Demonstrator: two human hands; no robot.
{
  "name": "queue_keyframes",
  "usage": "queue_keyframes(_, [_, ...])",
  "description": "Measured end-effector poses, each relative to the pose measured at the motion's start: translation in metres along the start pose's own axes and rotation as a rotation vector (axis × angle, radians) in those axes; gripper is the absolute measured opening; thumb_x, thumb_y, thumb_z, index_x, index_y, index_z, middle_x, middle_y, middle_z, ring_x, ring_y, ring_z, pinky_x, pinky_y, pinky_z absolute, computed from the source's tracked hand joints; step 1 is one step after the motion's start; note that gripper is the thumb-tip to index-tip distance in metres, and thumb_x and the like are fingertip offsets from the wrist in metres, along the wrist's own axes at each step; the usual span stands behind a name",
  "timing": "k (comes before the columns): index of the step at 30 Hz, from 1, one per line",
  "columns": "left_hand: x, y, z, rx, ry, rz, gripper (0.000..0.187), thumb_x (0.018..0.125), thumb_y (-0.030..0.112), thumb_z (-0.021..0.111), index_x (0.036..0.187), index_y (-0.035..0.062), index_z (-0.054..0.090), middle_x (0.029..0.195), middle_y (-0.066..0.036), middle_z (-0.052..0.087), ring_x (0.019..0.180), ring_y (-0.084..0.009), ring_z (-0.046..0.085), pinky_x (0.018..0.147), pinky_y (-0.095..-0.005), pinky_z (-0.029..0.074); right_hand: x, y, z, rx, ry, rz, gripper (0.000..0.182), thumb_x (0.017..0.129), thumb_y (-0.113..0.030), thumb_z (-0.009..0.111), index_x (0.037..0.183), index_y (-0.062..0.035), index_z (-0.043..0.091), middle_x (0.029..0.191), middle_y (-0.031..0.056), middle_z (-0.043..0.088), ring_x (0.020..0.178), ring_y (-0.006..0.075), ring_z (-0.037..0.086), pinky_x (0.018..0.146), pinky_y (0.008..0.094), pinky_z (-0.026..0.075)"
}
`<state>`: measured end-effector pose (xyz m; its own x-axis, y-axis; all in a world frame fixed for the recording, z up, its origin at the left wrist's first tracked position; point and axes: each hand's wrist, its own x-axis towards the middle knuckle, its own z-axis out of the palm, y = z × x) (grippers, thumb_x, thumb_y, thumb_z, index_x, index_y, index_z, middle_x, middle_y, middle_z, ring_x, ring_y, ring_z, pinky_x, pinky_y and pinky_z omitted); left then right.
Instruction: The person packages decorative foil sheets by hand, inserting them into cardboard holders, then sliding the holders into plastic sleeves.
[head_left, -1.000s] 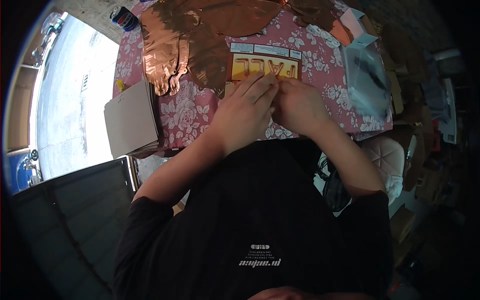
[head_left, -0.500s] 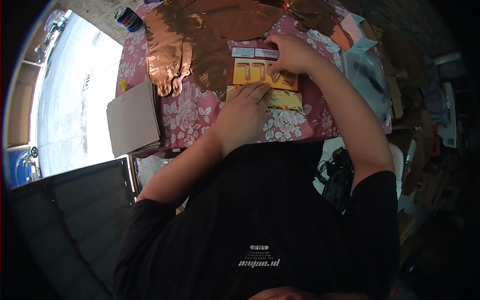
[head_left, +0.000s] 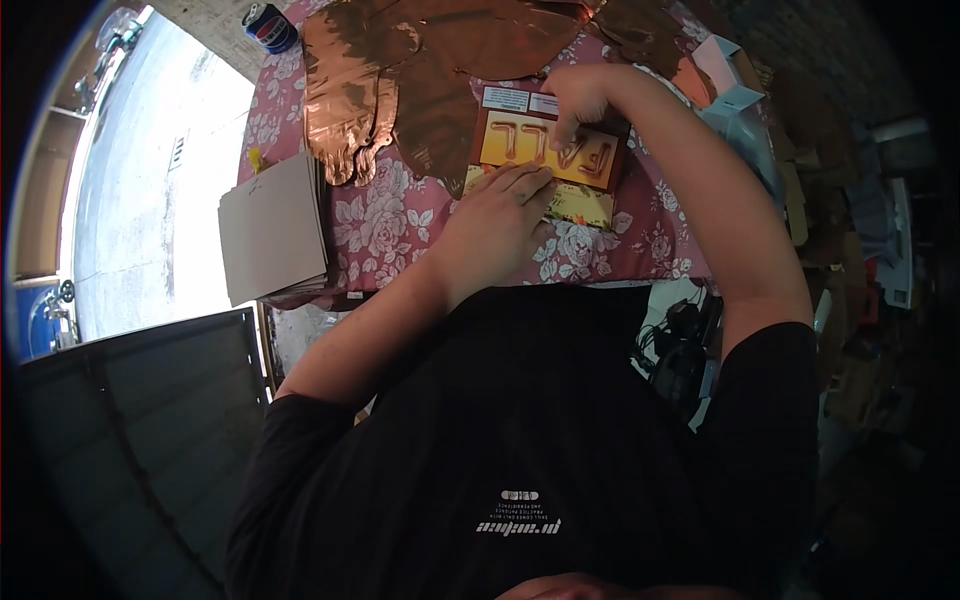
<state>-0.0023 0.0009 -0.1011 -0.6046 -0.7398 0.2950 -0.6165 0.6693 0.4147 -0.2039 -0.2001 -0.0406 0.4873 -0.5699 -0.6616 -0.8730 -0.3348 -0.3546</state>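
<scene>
A printed card (head_left: 552,152) with "FALL" in balloon-style letters lies on the flowered tablecloth, upside down to me. My left hand (head_left: 495,218) rests on its near left part, fingers stretched out and flat. At the far edge, my right hand (head_left: 582,98) is closed on the card, its thumb reaching down over the printed front; the other fingertips are partly hidden. White labels (head_left: 506,98) show on the card's far strip. Shiny copper-coloured foil balloons (head_left: 430,110), flat, lie just beyond and to the left of it.
A stack of grey cardboard sheets (head_left: 273,230) sits at the table's left edge. A soda can (head_left: 270,30) stands at the far left. To the right are an opened white box (head_left: 722,72) and clear plastic (head_left: 745,135). The tablecloth (head_left: 385,220) reaches the near edge.
The card is turned slightly clockwise and more of its lettering shows. My right hand has shifted a little to the right. The whole view has moved slightly.
</scene>
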Motion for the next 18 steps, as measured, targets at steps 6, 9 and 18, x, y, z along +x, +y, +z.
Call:
queue_keyframes(6, [-0.001,-0.006,-0.008,-0.012,0.009,0.08,0.051,0.095,0.025,0.077,0.139,-0.0001,0.07,0.151,-0.014,0.064,0.146,-0.0307,0.058,0.126,-0.0491,0.042,-0.045,-0.009,0.013,0.111,0.108,-0.06,0.052,0.076,-0.013,0.097,0.122,0.0023,0.077,0.109,0.0147,0.083,0.097,0.0244,0.08,0.087,0.0408,0.062])
queue_keyframes(9, [-0.008,0.0,-0.041,-0.013,0.19,0.125,0.047,0.094,0.018,0.077,0.137,-0.0005,0.071,0.148,-0.016,0.066,0.14,-0.0349,0.062,0.122,-0.0489,0.046,-0.099,-0.02,0.023,0.274,0.345,-0.066,0.042,0.081,-0.007,0.091,0.12,0.0012,0.077,0.105,0.0126,0.083,0.091,0.0223,0.08,0.082,0.0394,0.062])
queue_keyframes(18, [-0.041,-0.022,-0.073,-1.474,0.414,-0.599,0.056,0.113,0.046,0.059,0.145,-0.0005,0.063,0.144,-0.018,0.067,0.133,-0.0285,0.064,0.118,-0.0448,0.047,-0.219,-0.051,0.11,-0.256,1.124,-0.545,0.027,0.076,-0.017,0.089,0.102,-0.0127,0.082,0.105,0.0049,0.082,0.093,0.024,0.081,0.079,0.0342,0.064])
